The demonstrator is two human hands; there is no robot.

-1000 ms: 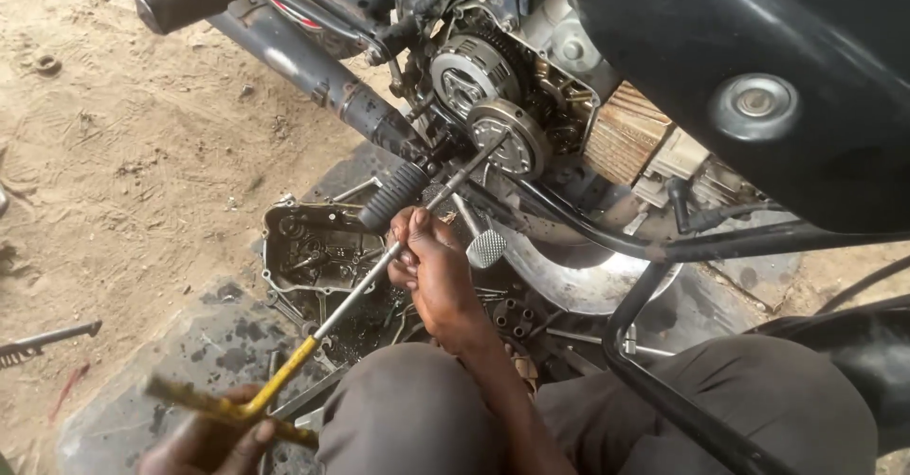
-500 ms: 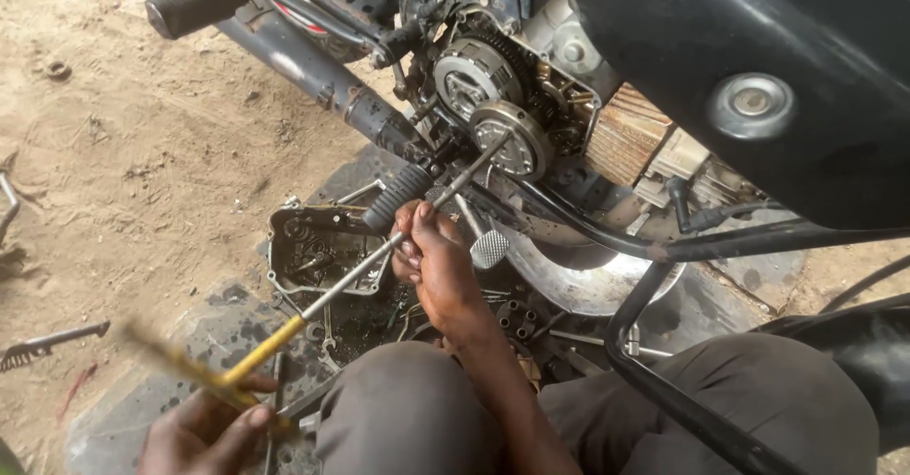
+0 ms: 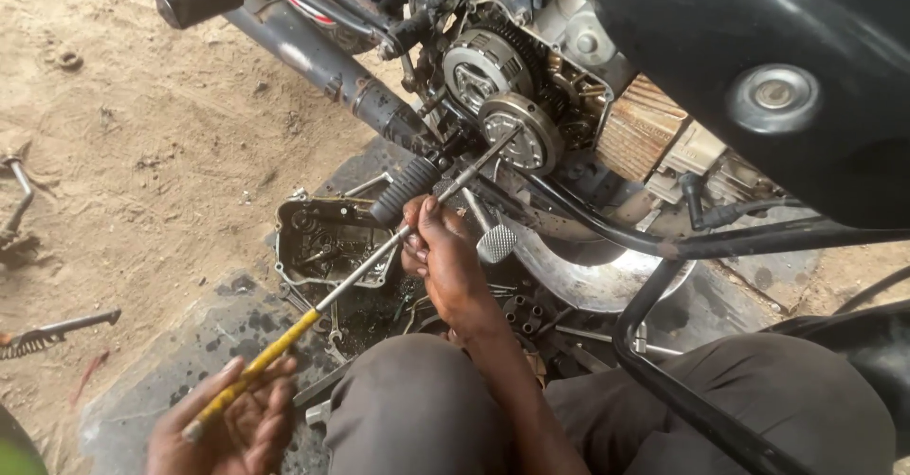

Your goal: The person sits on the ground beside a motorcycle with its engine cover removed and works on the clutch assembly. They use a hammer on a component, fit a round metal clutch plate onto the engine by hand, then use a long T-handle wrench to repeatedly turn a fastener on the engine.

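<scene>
My right fingers [image 3: 425,238] are curled snugly round the steel shank of the long screwdriver [image 3: 379,257], about midway up its length, guiding it. My left hand [image 3: 232,428] lies low and near my knee, fingers loosely closed under the yellow handle [image 3: 256,371], palm cupping its end. From that handle the tool's long axis runs up and to the right, away from me, past the black footpeg rubber [image 3: 406,189], until its tip meets the round clutch assembly [image 3: 517,134] on the open engine. My right hand is the nearer to that tip. The removed engine cover [image 3: 322,243] lies on the ground just left of the shank.
</scene>
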